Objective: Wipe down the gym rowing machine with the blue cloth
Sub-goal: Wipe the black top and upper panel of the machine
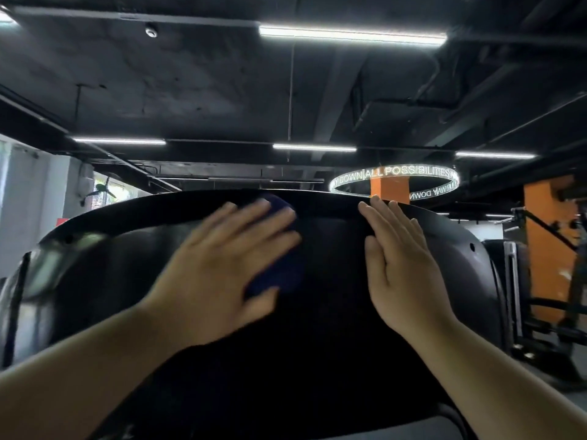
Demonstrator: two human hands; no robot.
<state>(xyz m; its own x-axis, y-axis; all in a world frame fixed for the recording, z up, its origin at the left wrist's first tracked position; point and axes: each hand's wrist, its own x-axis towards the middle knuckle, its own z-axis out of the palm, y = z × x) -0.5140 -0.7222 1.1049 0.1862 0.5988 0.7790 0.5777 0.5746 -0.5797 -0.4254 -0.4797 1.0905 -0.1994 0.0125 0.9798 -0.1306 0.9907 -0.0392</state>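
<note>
My left hand [222, 265] presses the cloth [282, 271] on the rower [333, 328], grip released; right hand [403, 271] lies flat, grip released.

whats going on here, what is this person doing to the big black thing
A person is wiping the black curved housing of the rowing machine. The left hand presses the blue cloth flat against it near the top edge and looks blurred, as if mid-stroke. The right hand lies flat on the housing beside it, holding nothing.

Lit ring sign [394, 182] hangs around an orange pillar [389, 188], under ceiling light strips [352, 35]
</note>
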